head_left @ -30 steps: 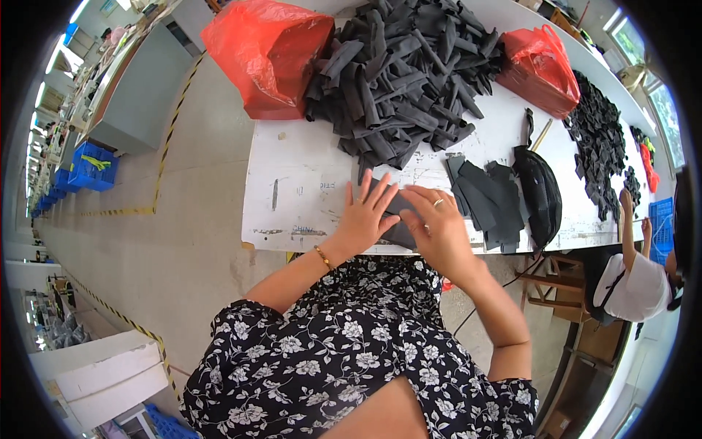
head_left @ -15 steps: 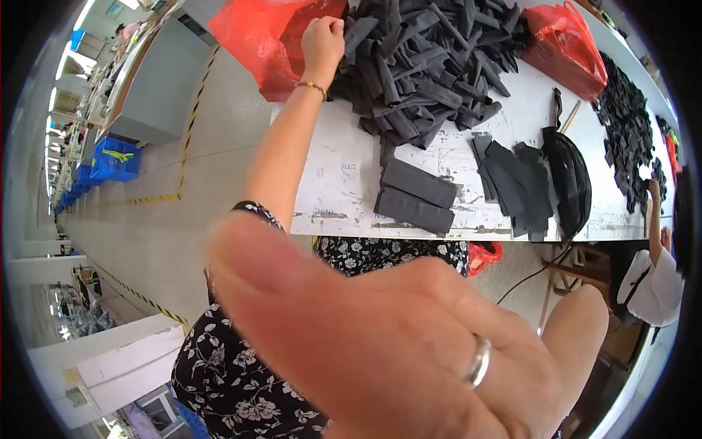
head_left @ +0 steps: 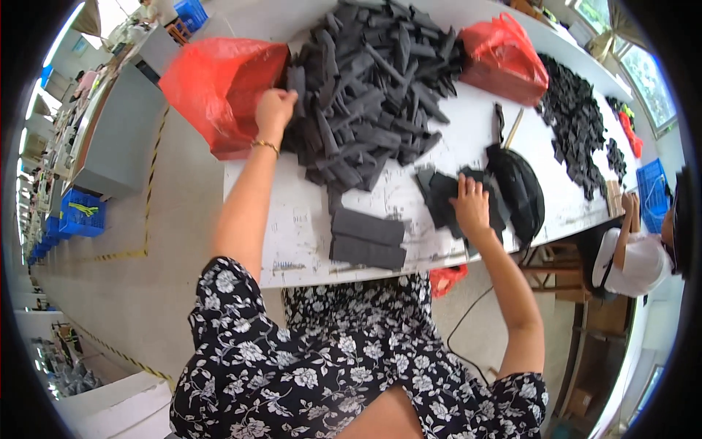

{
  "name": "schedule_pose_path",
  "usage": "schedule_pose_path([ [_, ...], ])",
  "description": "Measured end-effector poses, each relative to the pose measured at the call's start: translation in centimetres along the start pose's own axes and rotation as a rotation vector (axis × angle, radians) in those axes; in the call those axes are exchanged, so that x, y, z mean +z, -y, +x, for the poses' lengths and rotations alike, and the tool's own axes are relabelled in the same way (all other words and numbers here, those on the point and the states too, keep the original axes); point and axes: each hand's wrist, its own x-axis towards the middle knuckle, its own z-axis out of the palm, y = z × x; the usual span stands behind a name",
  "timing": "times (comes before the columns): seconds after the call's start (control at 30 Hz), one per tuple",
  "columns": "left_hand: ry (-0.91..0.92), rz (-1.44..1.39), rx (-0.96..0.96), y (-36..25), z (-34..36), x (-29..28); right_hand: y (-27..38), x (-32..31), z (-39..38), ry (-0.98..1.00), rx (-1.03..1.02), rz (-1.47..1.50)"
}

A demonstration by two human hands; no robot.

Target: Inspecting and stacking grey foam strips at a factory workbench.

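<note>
My left hand (head_left: 276, 113) is at the mouth of a red plastic bag (head_left: 208, 84), beside a heap of folded dark grey fabric strips (head_left: 365, 95). Its fingers are closed, their tips against the heap's left edge; what they hold is hidden. On the right, my right hand (head_left: 473, 208) lies with fingers extended over flat dark fabric pieces (head_left: 442, 192), touching them. Between the hands, near the table's front edge, two folded dark strips (head_left: 368, 238) lie side by side. A black pouch-like item (head_left: 519, 192) sits just right of my right hand.
A second red bag (head_left: 504, 62) stands behind, right of the heap. More dark pieces (head_left: 574, 124) spread farther along the white table (head_left: 292, 249). At far right a person in white (head_left: 635, 260) works there. Blue crates (head_left: 82, 214) stand on the floor at left.
My right hand, close before the camera earlier, now rests on the flat pieces. My left hand stays between the bag and the heap. The view has shifted, showing more of my body.
</note>
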Motion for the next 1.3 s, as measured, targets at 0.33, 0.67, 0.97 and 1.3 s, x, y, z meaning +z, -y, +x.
schedule_pose_path([
  [0.33, -0.116, -0.686, -0.203, -1.8, -6.8, -2.6, -1.0, 0.4, 1.5, -0.066, -0.176, 0.139],
  [0.67, 0.394, -1.712, -0.615, -3.1, -16.0, -0.4, 8.5, -13.2, 2.6, -0.101, -0.100, 1.135],
  [0.97, 0.401, -1.832, -0.616, -6.4, -18.4, -2.8, 10.2, -15.0, 1.0, -0.045, -0.026, 1.244],
  [1.3, 0.429, -1.746, -0.607, -7.5, -19.7, -2.8, 11.1, -15.9, 2.1, -0.293, -0.034, 1.090],
])
